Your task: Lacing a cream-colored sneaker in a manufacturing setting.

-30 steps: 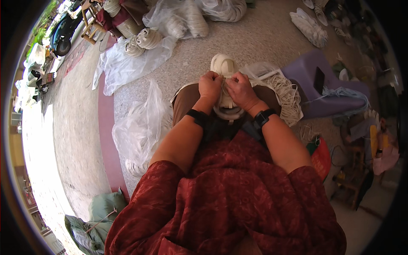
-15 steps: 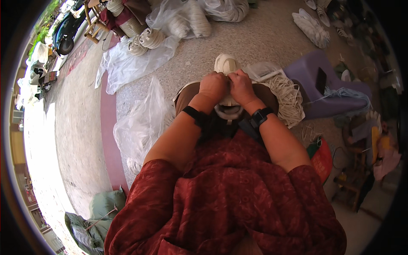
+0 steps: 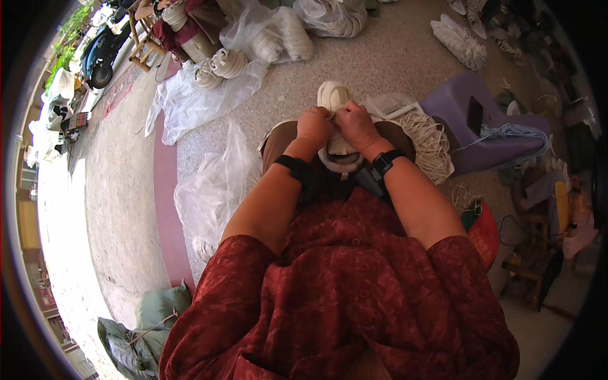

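Note:
A cream shoe (image 3: 333,94) rests on my lap between my knees, its toe pointing away and its heel opening toward me. My left hand (image 3: 313,126) is closed in a pinch over the middle of the shoe. Against it, my right hand (image 3: 356,126) is closed too, fingertips meeting the left's. A thin pale strand, apparently a shoelace (image 3: 331,116), shows between the fingertips; most of it is hidden by my hands. Beside my right knee lies a loose heap of white laces (image 3: 427,144).
To the right, a purple plastic stool (image 3: 446,104) bears a dark phone (image 3: 474,115) and light-blue laces (image 3: 518,140). Clear plastic bags (image 3: 212,177) lie at my left. Coiled cream bundles (image 3: 227,63) lie ahead. Another person's arm (image 3: 147,9) shows at the top left.
My right hand has turned slightly and shifted a little left and down, uncovering more of the shoe's front. The left hand stays nearly in place. The whole view has shifted slightly.

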Available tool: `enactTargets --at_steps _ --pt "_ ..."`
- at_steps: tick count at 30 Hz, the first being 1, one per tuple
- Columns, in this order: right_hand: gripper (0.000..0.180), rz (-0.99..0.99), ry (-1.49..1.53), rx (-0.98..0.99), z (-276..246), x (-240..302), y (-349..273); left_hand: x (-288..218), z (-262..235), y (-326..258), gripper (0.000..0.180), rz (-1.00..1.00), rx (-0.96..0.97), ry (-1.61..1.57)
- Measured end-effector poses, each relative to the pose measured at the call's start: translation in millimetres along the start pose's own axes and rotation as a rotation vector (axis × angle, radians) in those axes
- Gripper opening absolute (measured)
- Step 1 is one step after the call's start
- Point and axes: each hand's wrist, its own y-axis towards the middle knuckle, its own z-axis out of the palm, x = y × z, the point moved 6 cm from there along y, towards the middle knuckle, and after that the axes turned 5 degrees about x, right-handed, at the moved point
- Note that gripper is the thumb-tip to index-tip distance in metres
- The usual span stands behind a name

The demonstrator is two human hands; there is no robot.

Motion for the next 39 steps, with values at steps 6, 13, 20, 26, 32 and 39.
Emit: enactTargets --at_steps 6,13,20,26,32,39 --pt "0.008 -0.017 -0.128 -0.023 4 1 -4 -17 -9 -17 0.018 0.148 -0.217 0.181" --pt "0.009 -0.040 -0.140 0.004 0 8 -2 13 0 5 0.019 -0.034 -0.067 -0.064" --pt "0.010 0.078 -0.248 0.101 4 12 9 35 19 7 0.016 -0.144 -0.043 -0.575" --pt "0.006 -0.126 -0.312 0.037 2 19 13 37 17 8 0.018 -0.063 -0.081 -0.522" --pt "0.002 0.026 -0.237 0.117 -77 -4 -36 15 -2 -13 0.019 0.054 -0.121 -0.332" --pt "0.004 0.433 1.830 -0.139 -37 -19 -36 -58 0 -32 0.017 0.486 -0.142 0.477"
